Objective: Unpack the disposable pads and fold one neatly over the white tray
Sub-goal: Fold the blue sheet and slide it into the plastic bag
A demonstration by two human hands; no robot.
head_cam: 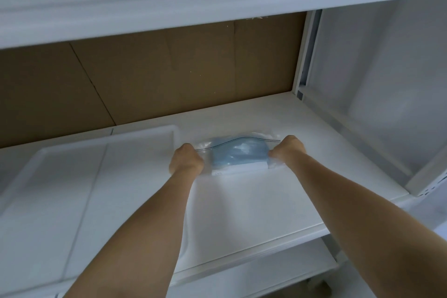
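Right now my left hand (186, 161) and right hand (289, 150) each pinch an end of the zip bag of blue pads (238, 152), its length running between them, white tray (106, 138) just left.

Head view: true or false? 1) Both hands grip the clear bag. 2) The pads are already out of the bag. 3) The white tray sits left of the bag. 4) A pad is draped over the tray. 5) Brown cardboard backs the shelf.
1) True: the left hand and right hand pinch opposite ends of the clear bag.
2) False: the blue pads are inside it.
3) True: the white tray lies to its left.
4) False: nothing covers the tray.
5) True: the cardboard stands behind.
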